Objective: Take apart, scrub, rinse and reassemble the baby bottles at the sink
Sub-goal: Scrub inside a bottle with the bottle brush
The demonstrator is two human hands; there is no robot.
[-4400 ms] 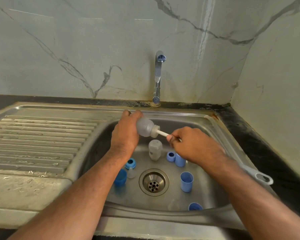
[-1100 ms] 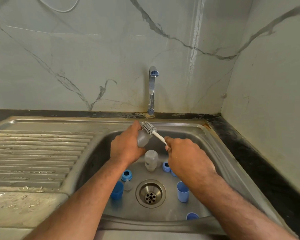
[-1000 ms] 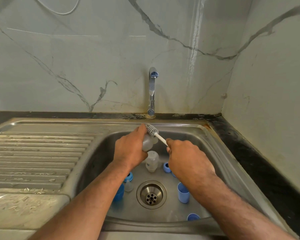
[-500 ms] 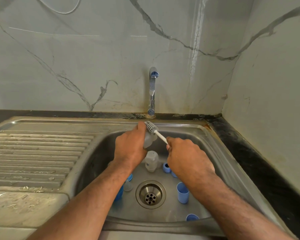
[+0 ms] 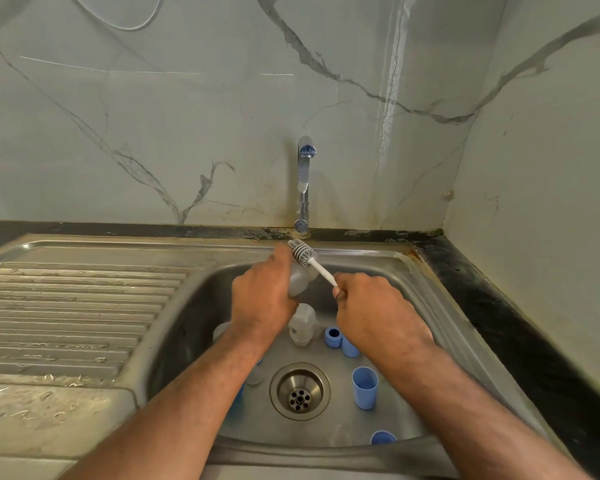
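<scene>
My left hand (image 5: 262,299) grips a clear baby bottle (image 5: 299,280) over the sink basin (image 5: 426,299). My right hand (image 5: 371,306) holds the white handle of a bottle brush (image 5: 303,252). Its grey bristled head lies outside the bottle, against the upper end beside my left fingers. Below, a second clear bottle (image 5: 302,323) stands on the basin floor. Around it lie blue parts: a collar ring (image 5: 333,337), a cap (image 5: 350,348) behind my right wrist, an upright cap (image 5: 364,388) and another cap (image 5: 382,437) at the front.
The drain (image 5: 300,390) sits in the basin's middle. A chrome tap (image 5: 305,183) rises at the back, with no water running. A ribbed draining board (image 5: 73,313) spreads to the left. Black countertop (image 5: 520,334) and marble walls close the right side.
Earlier the brush was inside the bottle's neck; now its head is out, against the bottle's outside. Over the last half second the hands have barely shifted.
</scene>
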